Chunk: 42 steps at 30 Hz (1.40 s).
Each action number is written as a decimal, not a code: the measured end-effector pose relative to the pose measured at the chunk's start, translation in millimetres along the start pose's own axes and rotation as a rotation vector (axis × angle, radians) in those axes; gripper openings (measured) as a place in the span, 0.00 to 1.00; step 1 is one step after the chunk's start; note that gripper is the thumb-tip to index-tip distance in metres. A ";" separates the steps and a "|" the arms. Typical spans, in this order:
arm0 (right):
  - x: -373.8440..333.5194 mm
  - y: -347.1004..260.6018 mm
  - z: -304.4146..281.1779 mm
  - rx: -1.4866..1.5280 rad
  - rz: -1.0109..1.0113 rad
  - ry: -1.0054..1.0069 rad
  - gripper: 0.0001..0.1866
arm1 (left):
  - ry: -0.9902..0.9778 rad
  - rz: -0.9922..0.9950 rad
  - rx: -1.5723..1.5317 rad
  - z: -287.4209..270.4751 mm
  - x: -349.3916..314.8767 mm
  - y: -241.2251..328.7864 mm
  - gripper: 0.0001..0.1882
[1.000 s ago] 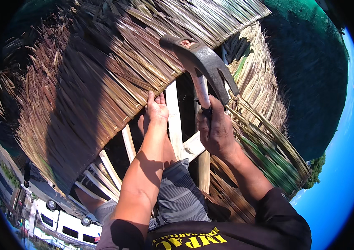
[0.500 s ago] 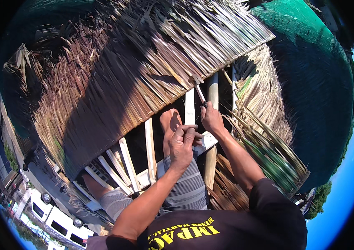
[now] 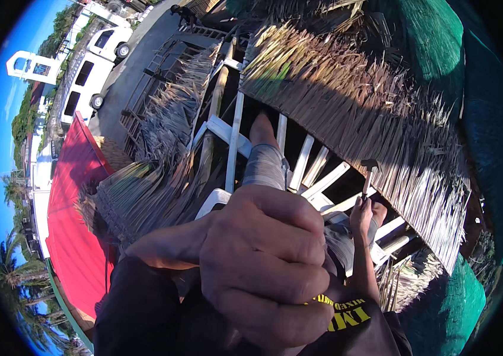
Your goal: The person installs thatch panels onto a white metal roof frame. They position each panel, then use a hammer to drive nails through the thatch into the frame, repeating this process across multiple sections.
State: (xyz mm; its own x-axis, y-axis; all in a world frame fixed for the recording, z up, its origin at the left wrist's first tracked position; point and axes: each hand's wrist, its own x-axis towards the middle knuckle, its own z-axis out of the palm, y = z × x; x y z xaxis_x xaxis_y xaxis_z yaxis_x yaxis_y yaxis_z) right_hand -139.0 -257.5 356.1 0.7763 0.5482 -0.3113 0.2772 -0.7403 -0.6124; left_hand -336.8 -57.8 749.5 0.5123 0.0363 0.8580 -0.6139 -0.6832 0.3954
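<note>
Close up in the middle of the view, my left hand (image 3: pixel 269 255) is curled into a fist, knuckles toward me. Its fingertips are mostly turned away, so whatever it may hold is hidden. Farther off to the right, my right hand (image 3: pixel 360 218) grips a hammer (image 3: pixel 366 183) by its handle, head up. The hammer head is by the lower edge of a dry thatch panel (image 3: pixel 376 127). Beneath that edge run pale wooden slats (image 3: pixel 302 162) with dark gaps between them. My legs (image 3: pixel 266 163) rest among the slats.
More thatch (image 3: pixel 150 190) covers the slope at left, beside a long wooden pole (image 3: pixel 219 92). A red roof (image 3: pixel 76 207) lies farther left. Green netting (image 3: pixel 435 41) hangs at upper right. Down below, a white van (image 3: pixel 85 77) stands by a grey road (image 3: pixel 136 53).
The view has swung left, bringing the red roof in. My left hand has come up from near the slats toward me and closed into a fist. My right hand still holds the hammer.
</note>
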 end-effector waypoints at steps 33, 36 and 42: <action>-9.1 -350.2 39.2 0.045 -1.270 -1.080 0.15 | 1.236 -2.196 1.126 -75.6 -385.8 291.0 0.13; -8.9 -368.6 24.7 0.051 -1.287 -1.118 0.17 | 0.479 -2.231 1.666 -192.2 -339.3 299.9 0.12; -51.1 -380.3 42.1 0.096 -1.234 -1.052 0.17 | -0.474 -1.964 1.893 -418.8 -252.6 95.7 0.11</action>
State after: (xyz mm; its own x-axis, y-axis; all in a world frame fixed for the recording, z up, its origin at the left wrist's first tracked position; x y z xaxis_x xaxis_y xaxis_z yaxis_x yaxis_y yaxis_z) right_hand -308.0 12.4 574.3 -0.5996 0.7973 0.0692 0.3387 0.3311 -0.8807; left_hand -776.5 173.0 707.9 -0.2418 0.9677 0.0706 0.8443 0.2457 -0.4761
